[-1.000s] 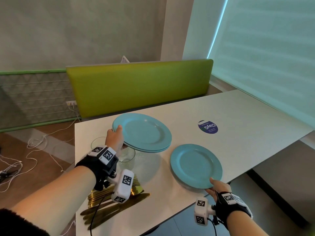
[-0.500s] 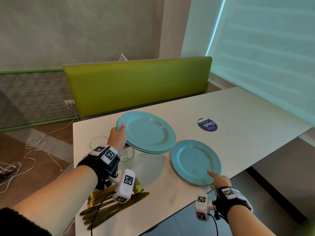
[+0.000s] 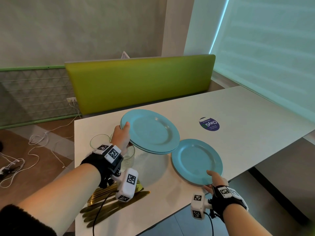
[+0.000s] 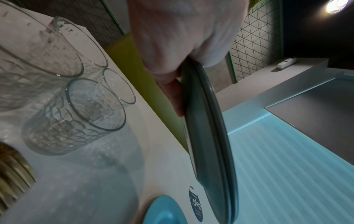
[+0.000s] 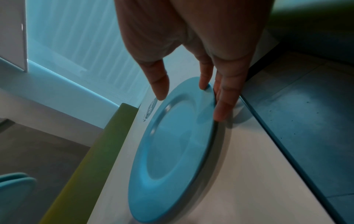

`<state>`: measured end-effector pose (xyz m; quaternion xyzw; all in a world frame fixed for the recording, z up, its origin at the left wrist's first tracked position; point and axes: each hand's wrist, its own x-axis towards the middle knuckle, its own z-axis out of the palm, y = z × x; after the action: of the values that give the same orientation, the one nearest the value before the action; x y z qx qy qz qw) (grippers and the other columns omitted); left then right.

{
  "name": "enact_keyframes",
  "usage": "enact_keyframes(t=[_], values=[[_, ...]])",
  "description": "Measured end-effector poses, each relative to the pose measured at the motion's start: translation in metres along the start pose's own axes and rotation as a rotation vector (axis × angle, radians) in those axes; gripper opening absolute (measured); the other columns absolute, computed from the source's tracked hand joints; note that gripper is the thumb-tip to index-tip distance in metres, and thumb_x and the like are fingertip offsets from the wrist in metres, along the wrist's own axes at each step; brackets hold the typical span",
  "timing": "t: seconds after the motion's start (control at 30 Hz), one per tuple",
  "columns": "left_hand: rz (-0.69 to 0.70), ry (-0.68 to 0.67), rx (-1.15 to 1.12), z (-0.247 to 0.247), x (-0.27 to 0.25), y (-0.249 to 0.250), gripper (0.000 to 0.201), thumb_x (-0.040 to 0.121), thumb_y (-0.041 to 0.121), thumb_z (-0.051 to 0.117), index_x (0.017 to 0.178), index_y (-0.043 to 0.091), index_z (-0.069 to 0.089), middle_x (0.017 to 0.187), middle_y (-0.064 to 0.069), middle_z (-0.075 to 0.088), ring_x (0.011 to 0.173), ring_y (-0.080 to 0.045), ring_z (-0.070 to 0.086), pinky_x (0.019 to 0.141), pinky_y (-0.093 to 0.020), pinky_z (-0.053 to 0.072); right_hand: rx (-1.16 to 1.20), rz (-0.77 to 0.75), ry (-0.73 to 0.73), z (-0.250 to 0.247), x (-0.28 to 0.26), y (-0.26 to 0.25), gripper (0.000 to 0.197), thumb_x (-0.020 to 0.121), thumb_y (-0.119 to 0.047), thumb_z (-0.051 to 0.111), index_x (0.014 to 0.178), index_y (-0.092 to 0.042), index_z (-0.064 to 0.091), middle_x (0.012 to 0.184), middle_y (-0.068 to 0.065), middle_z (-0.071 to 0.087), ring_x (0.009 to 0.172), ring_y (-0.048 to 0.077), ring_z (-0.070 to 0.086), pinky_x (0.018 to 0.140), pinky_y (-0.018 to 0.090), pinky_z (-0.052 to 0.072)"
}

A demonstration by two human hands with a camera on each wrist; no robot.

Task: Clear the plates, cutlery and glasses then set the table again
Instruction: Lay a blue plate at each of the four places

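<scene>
Left hand [image 3: 121,137] grips stack of plates [image 3: 151,132] by rim, raised above table [image 3: 247,116]; right hand [image 3: 215,180] fingers loosely extended, touching single plate [image 3: 196,160] at table's near edge; glasses [image 4: 76,106] beside stack.

Glasses [image 3: 100,142] left of stacked plates [image 3: 151,132]; cutlery [image 3: 109,203] nearest; single plate [image 3: 196,160] right.

A lime-green upholstered bench back [image 3: 139,84] stands along the far edge of a white table [image 3: 255,113], which bears a round dark-blue sticker [image 3: 209,124] printed with the word "ClayG". Behind the bench, a grey wall panel with a triangle pattern [image 3: 34,97] carries a white wall socket [image 3: 71,99], from which white cables [image 3: 42,140] trail in loops across the brown floor [image 3: 20,167]. A pale window blind [image 3: 272,48] glows at right.
</scene>
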<state>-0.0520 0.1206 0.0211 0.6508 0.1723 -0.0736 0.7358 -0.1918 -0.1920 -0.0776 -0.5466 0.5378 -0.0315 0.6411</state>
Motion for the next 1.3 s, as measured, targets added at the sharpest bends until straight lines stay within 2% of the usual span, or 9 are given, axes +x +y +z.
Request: enact_keyframes(t=[0.23, 0.47, 0.6, 0.77, 0.87, 0.97, 1.1, 1.23, 1.3], values=[[0.004, 0.004, 0.014, 0.001, 0.001, -0.001, 0.049, 0.091, 0.043, 0.045, 0.126, 0.009, 0.048, 0.118, -0.017, 0.062, 0.101, -0.034, 0.065, 0.082, -0.049, 0.056, 0.001, -0.013, 0.004, -0.006, -0.004, -0.007, 0.025, 0.084, -0.018, 0.065, 0.099, -0.005, 0.051, 0.071, 0.014, 0.058, 0.062, 0.029, 0.058, 0.058, 0.036, 0.048], [0.002, -0.012, 0.013, 0.008, 0.000, -0.001, 0.048, 0.092, 0.042, 0.045, 0.126, 0.009, 0.048, 0.117, -0.017, 0.063, 0.100, -0.032, 0.065, 0.077, -0.042, 0.056, -0.105, -0.024, -0.053, 0.000, -0.015, -0.010, 0.047, 0.079, -0.021, 0.070, 0.117, 0.002, 0.055, 0.083, 0.015, 0.062, 0.089, 0.036, 0.064, 0.091, 0.046, 0.052], [-0.002, -0.031, 0.009, 0.013, -0.002, 0.000, 0.046, 0.093, 0.041, 0.044, 0.126, 0.009, 0.047, 0.117, -0.017, 0.063, 0.100, -0.033, 0.064, 0.069, -0.037, 0.056, -0.252, -0.046, 0.007, -0.001, -0.025, -0.020, 0.050, 0.081, -0.019, 0.069, 0.123, 0.005, 0.053, 0.095, 0.015, 0.055, 0.095, 0.034, 0.057, 0.095, 0.044, 0.049], [0.013, -0.085, 0.013, 0.025, -0.007, 0.008, 0.044, 0.096, 0.037, 0.042, 0.127, 0.006, 0.047, 0.117, -0.019, 0.062, 0.101, -0.035, 0.064, 0.060, -0.031, 0.052, -0.310, -0.141, 0.006, 0.001, -0.045, -0.051, 0.037, 0.087, -0.020, 0.063, 0.112, 0.007, 0.058, 0.077, 0.011, 0.055, 0.082, 0.031, 0.056, 0.081, 0.040, 0.052], [0.024, -0.129, 0.016, 0.035, -0.010, 0.013, 0.043, 0.096, 0.037, 0.041, 0.126, 0.006, 0.047, 0.119, -0.017, 0.061, 0.102, -0.034, 0.063, 0.062, -0.032, 0.052, -0.153, -0.165, -0.088, 0.011, -0.060, -0.072, 0.018, 0.094, -0.021, 0.055, 0.089, -0.003, 0.055, 0.068, 0.009, 0.045, 0.057, 0.023, 0.048, 0.049, 0.031, 0.049], [0.025, -0.195, 0.011, 0.047, -0.018, 0.021, 0.039, 0.098, 0.034, 0.039, 0.124, 0.005, 0.046, 0.115, -0.016, 0.061, 0.089, -0.028, 0.061, 0.058, -0.030, 0.049, -0.045, -0.224, -0.178, 0.019, -0.083, -0.094, 0.024, 0.096, -0.030, 0.050, 0.086, -0.008, 0.049, 0.077, 0.011, 0.049, 0.059, 0.022, 0.048, 0.051, 0.030, 0.046], [0.022, -0.288, 0.032, 0.067, -0.025, 0.024, 0.040, 0.098, 0.035, 0.040, 0.125, 0.006, 0.046, 0.119, -0.018, 0.061, 0.088, -0.028, 0.062, 0.055, -0.028, 0.049, 0.021, -0.300, -0.236, 0.022, -0.102, -0.112, 0.029, 0.098, -0.034, 0.047, 0.100, -0.006, 0.051, 0.080, 0.012, 0.056, 0.063, 0.023, 0.054, 0.056, 0.033, 0.048], [-0.004, -0.362, 0.068, 0.090, -0.035, 0.021, 0.038, 0.098, 0.035, 0.041, 0.123, 0.007, 0.045, 0.116, -0.017, 0.060, 0.086, -0.027, 0.061, 0.053, -0.028, 0.048, 0.007, -0.351, -0.155, 0.012, -0.100, -0.114, 0.010, 0.096, -0.011, 0.050, 0.103, -0.006, 0.056, 0.075, 0.007, 0.056, 0.064, 0.020, 0.055, 0.052, 0.030, 0.050], [-0.015, -0.380, 0.064, 0.102, -0.039, 0.020, 0.034, 0.098, 0.033, 0.043, 0.120, 0.009, 0.045, 0.114, -0.016, 0.059, 0.088, -0.029, 0.061, 0.056, -0.030, 0.049, -0.007, -0.365, -0.127, 0.002, -0.094, -0.115, 0.017, 0.092, -0.001, 0.051, 0.106, -0.003, 0.060, 0.072, 0.006, 0.057, 0.062, 0.019, 0.055, 0.050, 0.027, 0.050]])
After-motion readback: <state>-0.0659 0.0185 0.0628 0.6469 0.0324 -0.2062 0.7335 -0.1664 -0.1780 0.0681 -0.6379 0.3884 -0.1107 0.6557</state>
